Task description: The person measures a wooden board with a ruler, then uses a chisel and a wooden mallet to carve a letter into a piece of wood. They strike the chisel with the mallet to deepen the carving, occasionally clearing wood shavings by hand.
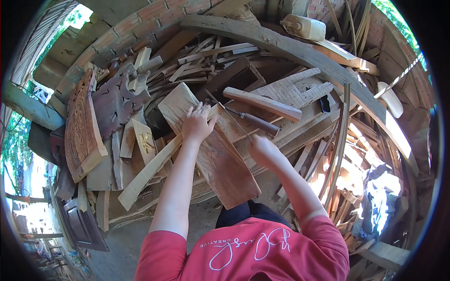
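Observation:
My left hand (198, 123) is wrapped over a narrow wooden strip (154, 169), pressing it near its far end onto a broad wooden board (227, 171). The strip lies slantwise across the board and sticks out toward the lower left. My right hand (264, 151) is closed in a fist around the near end of a thin, straight metal tool (240, 125). This tool runs up and left past the strip's end, close to my left fingertips; its handle is hidden in the fist. Just beyond lie a chisel-like tool with a wooden handle (260, 123) and a thick rounded wooden bar (262, 103).
Carved wooden panels (84, 124) stand at the left, beside a block marked with a gold letter K (146, 144). Scrap sticks (201, 61) are heaped behind. A long curved beam (300, 50) arches across the back, with a plastic jug (303, 27) near it.

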Action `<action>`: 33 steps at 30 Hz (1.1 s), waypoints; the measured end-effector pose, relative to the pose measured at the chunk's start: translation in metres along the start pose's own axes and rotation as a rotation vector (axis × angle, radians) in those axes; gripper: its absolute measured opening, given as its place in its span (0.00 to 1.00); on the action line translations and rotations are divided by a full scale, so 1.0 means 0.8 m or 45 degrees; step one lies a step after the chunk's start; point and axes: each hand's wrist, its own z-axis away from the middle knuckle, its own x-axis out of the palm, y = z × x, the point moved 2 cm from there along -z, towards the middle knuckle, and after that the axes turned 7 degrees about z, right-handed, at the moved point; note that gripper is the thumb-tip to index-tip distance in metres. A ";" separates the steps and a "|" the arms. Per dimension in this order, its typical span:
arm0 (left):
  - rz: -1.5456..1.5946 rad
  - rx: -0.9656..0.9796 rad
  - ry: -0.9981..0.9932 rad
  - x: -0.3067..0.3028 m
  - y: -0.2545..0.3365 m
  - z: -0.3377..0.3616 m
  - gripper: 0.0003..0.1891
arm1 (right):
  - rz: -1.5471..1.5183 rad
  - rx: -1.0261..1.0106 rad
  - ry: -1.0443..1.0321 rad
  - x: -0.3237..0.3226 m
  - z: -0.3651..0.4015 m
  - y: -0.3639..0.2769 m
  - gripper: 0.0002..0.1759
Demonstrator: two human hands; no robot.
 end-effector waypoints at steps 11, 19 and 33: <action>0.023 -0.033 0.001 -0.005 0.004 -0.001 0.24 | -0.130 0.000 0.073 0.025 -0.013 0.010 0.15; 0.009 0.003 0.048 -0.002 0.000 -0.001 0.24 | -0.067 0.089 -0.080 -0.020 0.059 0.038 0.17; -0.012 -0.064 -0.004 -0.008 0.007 -0.001 0.23 | -0.164 0.016 -0.001 0.012 -0.005 0.006 0.16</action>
